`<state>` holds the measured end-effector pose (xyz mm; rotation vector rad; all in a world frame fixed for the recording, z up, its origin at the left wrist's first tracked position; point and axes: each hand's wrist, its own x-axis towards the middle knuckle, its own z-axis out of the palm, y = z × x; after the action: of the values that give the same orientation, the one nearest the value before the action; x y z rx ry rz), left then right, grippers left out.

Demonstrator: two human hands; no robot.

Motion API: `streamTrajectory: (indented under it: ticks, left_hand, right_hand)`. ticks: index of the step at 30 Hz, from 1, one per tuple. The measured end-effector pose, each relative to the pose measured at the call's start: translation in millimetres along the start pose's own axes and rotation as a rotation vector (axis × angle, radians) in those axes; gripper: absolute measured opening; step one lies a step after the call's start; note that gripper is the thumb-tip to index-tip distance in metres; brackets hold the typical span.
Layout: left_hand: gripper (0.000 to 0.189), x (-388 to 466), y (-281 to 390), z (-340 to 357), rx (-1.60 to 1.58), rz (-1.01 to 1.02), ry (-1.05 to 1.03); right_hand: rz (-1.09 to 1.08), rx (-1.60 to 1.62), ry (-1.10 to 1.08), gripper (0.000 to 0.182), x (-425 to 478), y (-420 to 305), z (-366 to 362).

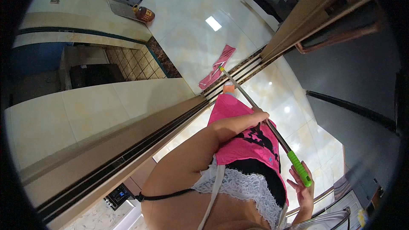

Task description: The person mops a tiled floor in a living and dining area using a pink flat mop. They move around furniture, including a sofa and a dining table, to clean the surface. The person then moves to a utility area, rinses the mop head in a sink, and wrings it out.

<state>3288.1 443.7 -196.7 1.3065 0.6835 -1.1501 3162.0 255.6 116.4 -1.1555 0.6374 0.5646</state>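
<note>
My left hand is closed around the metal pole of a flat mop, in front of the pink apron with a black print. My right hand has its fingers spread beside and partly behind the pole's green ribbed handle; whether it touches the handle cannot be told. The pole slants away to the mop head with its pink cloth pad, which lies on the glossy tiled floor at the far edge of the door track.
Sliding-door tracks cross the floor between a brown frame and a tiled wall. A foot in an orange slipper is near them. A jar with dark contents stands far left. Large dark panels rise at the right.
</note>
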Motion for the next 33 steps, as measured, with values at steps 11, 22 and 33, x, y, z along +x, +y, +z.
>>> streamTrajectory:
  ticks: [11, 22, 33]
  left_hand:
    - [0.061, 99, 83, -205, 0.326, 0.144, 0.1]
    - [0.082, 158, 218, -362, 0.397, 0.234, 0.824]
    - [0.097, 45, 111, -89, 0.345, -0.07, -0.289]
  right_hand:
    - [0.427, -0.176, 0.124, 0.035, 201, -10, 159]
    - [0.442, -0.128, -0.021, 0.042, 399, 11, 303]
    - [0.54, -0.17, 0.425, 0.046, 110, -62, 198]
